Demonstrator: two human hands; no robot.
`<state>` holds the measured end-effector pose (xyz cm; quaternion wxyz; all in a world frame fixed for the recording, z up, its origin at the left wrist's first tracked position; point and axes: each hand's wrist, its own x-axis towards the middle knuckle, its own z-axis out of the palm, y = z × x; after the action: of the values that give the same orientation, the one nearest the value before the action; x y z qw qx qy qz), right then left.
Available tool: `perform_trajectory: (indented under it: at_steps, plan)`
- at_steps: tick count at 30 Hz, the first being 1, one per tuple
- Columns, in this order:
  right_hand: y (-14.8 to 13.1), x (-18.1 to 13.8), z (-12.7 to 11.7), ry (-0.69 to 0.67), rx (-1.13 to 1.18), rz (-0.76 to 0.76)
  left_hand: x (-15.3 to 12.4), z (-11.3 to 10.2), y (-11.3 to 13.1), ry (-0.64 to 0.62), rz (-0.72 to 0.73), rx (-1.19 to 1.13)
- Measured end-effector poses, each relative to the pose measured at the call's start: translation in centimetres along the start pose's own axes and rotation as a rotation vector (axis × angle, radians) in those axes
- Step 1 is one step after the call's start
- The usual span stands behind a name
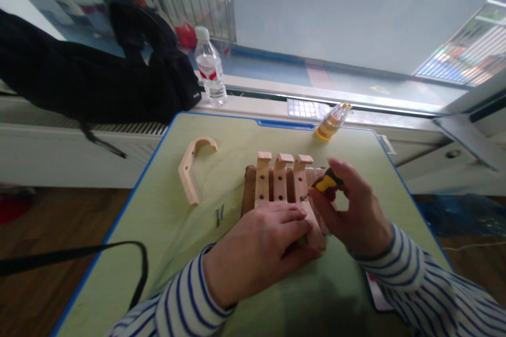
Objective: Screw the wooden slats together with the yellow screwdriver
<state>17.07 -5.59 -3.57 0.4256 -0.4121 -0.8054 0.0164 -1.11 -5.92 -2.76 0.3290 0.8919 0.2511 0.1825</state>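
A yellow and black screwdriver is pinched in my right hand. Its tip points at the lower hole of the rightmost wooden hook; whether a screw sits there I cannot make out. My left hand lies across the lower ends of the hooks, with fingers and thumb around the rightmost one. The left wooden hook and the middle wooden hook stand side by side on a brown wooden board, with dark spots at their holes. My left hand hides part of the board.
A loose wooden hook and a few screws lie on the left of the blue-edged table. A clear and yellow bottle stands at the back. On the sill are a water bottle and a black bag.
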Motion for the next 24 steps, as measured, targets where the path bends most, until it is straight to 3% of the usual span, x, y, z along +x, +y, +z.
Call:
perform_trajectory:
  at_steps: [9, 13, 17, 24]
  plan:
    - [0.3, -0.4, 0.1, 0.045, -0.026, 0.114, -0.1, 0.1, -0.2, 0.017, 0.018, 0.042]
    - [-0.2, -0.4, 0.3, 0.022, 0.066, 0.158, -0.2, 0.1, -0.1, 0.022, 0.014, 0.028]
    - [-0.5, -0.4, 0.3, 0.007, 0.129, 0.152, -0.1, 0.0, 0.1, 0.012, 0.009, -0.002]
    - [-0.5, 0.5, -1.0, -0.145, 0.099, 0.043, -0.1, 0.0, 0.0, 0.020, 0.010, -0.002]
